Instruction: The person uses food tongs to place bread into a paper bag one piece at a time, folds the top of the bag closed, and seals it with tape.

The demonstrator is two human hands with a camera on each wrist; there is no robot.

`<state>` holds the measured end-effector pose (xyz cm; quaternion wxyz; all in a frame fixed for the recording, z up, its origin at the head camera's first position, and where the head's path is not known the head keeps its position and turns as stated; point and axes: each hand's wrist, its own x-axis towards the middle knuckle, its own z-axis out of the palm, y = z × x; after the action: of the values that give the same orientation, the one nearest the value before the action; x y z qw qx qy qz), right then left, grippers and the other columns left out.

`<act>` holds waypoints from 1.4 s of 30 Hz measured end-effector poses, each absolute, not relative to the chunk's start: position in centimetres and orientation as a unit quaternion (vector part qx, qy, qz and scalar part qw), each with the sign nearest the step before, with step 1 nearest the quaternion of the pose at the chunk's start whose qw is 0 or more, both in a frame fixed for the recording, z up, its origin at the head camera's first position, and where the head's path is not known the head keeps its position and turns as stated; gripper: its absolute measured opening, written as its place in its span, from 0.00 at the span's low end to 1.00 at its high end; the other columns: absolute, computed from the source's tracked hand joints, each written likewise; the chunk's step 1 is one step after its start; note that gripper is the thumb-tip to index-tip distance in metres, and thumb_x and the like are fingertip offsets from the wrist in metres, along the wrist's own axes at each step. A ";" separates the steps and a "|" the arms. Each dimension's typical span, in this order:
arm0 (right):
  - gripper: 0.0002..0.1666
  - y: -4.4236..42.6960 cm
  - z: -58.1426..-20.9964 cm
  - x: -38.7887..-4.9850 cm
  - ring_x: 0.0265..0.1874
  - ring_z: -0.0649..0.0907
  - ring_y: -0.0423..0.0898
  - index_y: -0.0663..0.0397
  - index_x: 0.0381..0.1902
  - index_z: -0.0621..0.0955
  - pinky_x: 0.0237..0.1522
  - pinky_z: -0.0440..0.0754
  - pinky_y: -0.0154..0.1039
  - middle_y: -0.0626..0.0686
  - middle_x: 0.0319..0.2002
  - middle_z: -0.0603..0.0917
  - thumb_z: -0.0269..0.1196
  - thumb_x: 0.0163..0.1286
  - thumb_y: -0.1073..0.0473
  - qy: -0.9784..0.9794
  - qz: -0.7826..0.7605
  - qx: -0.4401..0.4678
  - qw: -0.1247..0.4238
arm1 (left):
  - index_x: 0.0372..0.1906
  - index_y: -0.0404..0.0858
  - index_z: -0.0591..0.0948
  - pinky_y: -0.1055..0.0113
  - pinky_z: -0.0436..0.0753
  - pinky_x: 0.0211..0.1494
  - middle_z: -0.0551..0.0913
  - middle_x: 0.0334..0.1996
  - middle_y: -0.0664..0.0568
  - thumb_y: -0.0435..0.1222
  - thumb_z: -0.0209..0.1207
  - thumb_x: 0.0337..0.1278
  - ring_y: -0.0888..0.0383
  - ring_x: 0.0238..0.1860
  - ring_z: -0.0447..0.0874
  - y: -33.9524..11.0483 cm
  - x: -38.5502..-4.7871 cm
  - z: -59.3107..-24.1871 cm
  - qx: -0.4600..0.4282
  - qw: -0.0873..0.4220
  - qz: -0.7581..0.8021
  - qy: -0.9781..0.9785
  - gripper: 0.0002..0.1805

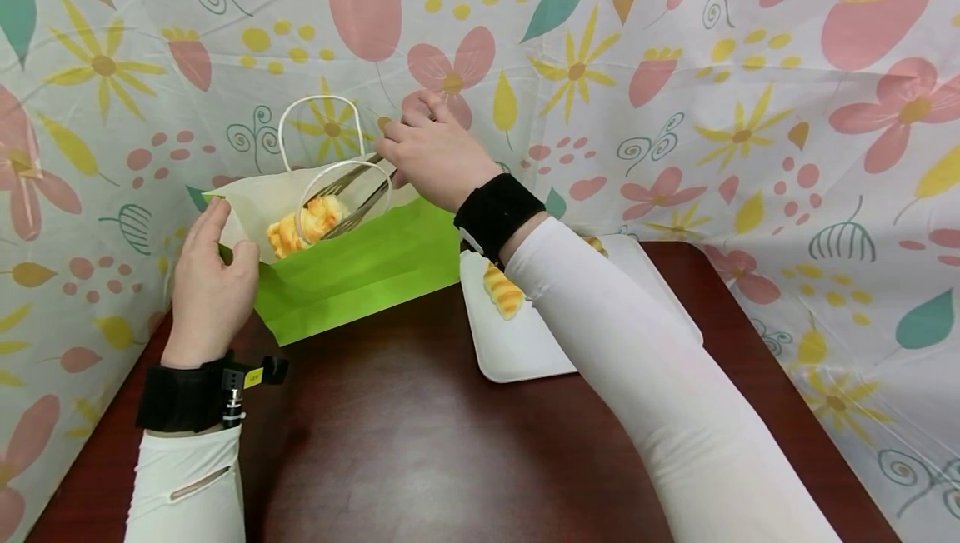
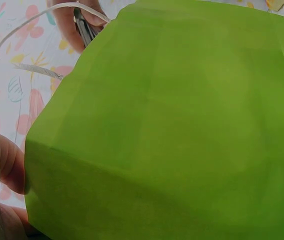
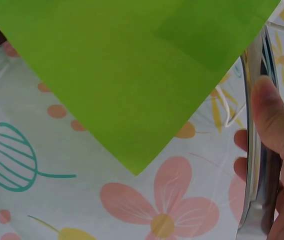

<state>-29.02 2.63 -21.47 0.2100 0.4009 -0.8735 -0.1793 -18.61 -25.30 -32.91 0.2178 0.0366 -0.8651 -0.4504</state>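
Note:
A green paper bag (image 1: pixel 360 264) with white cord handles stands on the table, its top open and its inside pale. My left hand (image 1: pixel 212 293) grips the bag's left side edge between thumb and fingers. Metal tongs (image 3: pixel 254 185) are held in my right hand (image 1: pixel 438 147) above the bag's right end. Their far ends reach down into the bag, beside a golden-brown bread roll (image 1: pixel 288 235) just inside the opening. The tips touch or lie close against the roll; whether they clamp it I cannot tell. One handle loop crosses in front of the tongs and roll.
On the right, a white tray (image 1: pixel 517 351) carries a striped pastry (image 1: pixel 502 291) and another piece partly hidden by my right arm. The dark wooden table (image 1: pixel 420 451) extends toward me. A flower-patterned cloth (image 1: pixel 660 68) hangs behind and at both sides.

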 end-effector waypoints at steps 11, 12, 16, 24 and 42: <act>0.27 0.4 -21.6 -29.0 0.69 0.74 0.53 0.40 0.73 0.79 0.83 0.49 0.57 0.48 0.66 0.82 0.60 0.81 0.63 -0.868 -0.210 0.408 0.187 | 0.86 0.40 0.57 0.41 0.51 0.84 0.50 0.86 0.49 0.36 0.38 0.73 0.47 0.86 0.46 -25.2 -18.5 -32.9 0.034 0.216 -0.450 -0.866 0.37; 0.26 0.2 -21.6 -28.9 0.70 0.73 0.53 0.40 0.73 0.79 0.83 0.48 0.57 0.48 0.66 0.82 0.61 0.81 0.62 -0.868 -0.215 0.408 0.183 | 0.86 0.40 0.57 0.41 0.50 0.84 0.50 0.86 0.49 0.36 0.38 0.72 0.47 0.86 0.45 -25.3 -18.5 -32.9 0.033 0.215 -0.450 -0.866 0.37; 0.26 -0.4 -21.8 -28.7 0.72 0.72 0.54 0.39 0.73 0.79 0.84 0.45 0.57 0.46 0.67 0.81 0.62 0.80 0.58 -0.872 -0.223 0.405 0.161 | 0.86 0.40 0.57 0.41 0.50 0.84 0.50 0.86 0.49 0.35 0.39 0.71 0.47 0.86 0.45 -25.3 -18.6 -32.9 0.036 0.211 -0.446 -0.869 0.38; 0.25 -1.5 -22.2 -28.4 0.75 0.70 0.51 0.39 0.70 0.81 0.84 0.42 0.54 0.44 0.68 0.80 0.64 0.77 0.50 -0.880 -0.227 0.393 0.139 | 0.86 0.40 0.57 0.42 0.50 0.85 0.50 0.86 0.49 0.35 0.38 0.72 0.47 0.86 0.45 -25.3 -18.6 -32.9 0.033 0.211 -0.447 -0.868 0.38; 0.21 -1.8 -23.2 -28.0 0.73 0.73 0.52 0.39 0.61 0.87 0.84 0.41 0.58 0.46 0.65 0.83 0.67 0.74 0.44 -0.875 -0.241 0.399 0.133 | 0.86 0.41 0.57 0.43 0.49 0.85 0.50 0.86 0.50 0.37 0.39 0.72 0.48 0.86 0.45 -25.3 -18.6 -32.9 0.037 0.213 -0.447 -0.868 0.38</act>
<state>-28.00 -1.84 -23.20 0.1325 0.3989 -0.8748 -0.2409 -18.64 -25.34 -32.90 0.2135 0.0372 -0.8680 -0.4467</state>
